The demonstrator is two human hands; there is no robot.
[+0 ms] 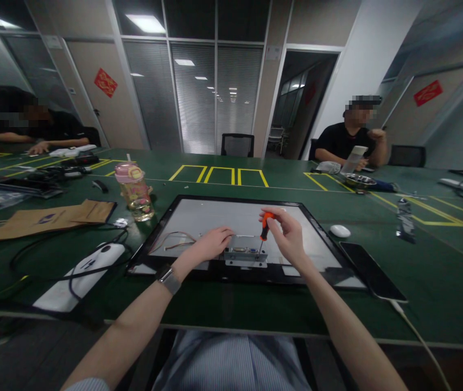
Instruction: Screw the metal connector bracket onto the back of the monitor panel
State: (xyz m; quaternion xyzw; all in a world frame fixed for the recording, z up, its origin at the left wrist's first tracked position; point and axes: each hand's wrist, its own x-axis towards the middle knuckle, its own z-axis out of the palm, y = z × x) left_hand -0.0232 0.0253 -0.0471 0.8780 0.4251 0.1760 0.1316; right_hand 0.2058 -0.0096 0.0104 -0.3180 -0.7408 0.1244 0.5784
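A display panel (pixel 190 212) with a black frame and pale grey back lies flat on the green table. Near its front edge sits a metal bracket (pixel 235 255) with connector ports along its face. My right hand (pixel 290 236) pinches the top of a screwdriver (pixel 264 232) with an orange and black handle. The shaft points down, its tip at the bracket's right end. At the bracket's left end, my left hand (pixel 214 243) has its fingers bent together against it; the fingertips are partly hidden. Thin loose wires (pixel 178 237) lie on the panel's left side.
To the left stand a drink bottle (pixel 135 193), a brown paper bag (pixel 52 220) and a white power strip (pixel 80 277) with black cable. On the right are a phone (pixel 372 270) on a charging cable and a white case (pixel 340 231). People sit across the table.
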